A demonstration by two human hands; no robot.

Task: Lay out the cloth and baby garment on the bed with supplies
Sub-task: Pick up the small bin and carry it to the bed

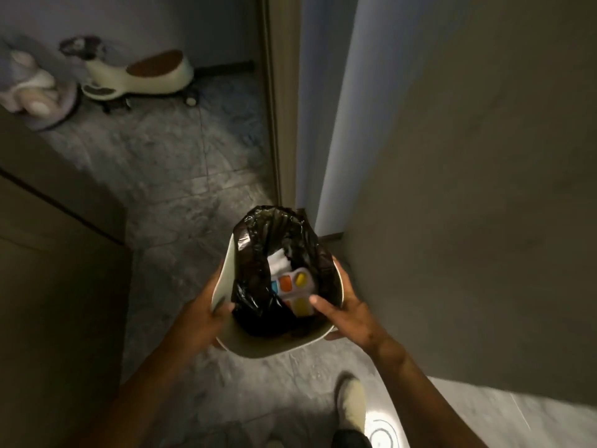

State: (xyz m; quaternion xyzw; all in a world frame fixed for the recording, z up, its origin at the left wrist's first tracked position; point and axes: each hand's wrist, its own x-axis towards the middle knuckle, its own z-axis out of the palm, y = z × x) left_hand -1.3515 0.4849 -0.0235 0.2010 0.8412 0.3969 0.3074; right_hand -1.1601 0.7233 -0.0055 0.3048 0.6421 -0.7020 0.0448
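Note:
I hold a pale waste bin (226, 279) in front of me, above the tiled floor. A black plastic bag (277, 234) lines it. Inside lie a white crumpled item (277, 261) and a small tray with blue, orange and yellow pieces (292, 286). My left hand (206, 313) grips the bin's left rim. My right hand (345, 310) grips the right rim, thumb over the edge. No cloth, baby garment or bed is in view.
A grey wall (468, 189) stands close on the right and a door frame (277, 101) ahead. A cabinet (48, 253) fills the left. A cream ride-on toy (142, 76) and a plush toy (29, 88) sit on the far floor. My shoe (352, 402) shows below.

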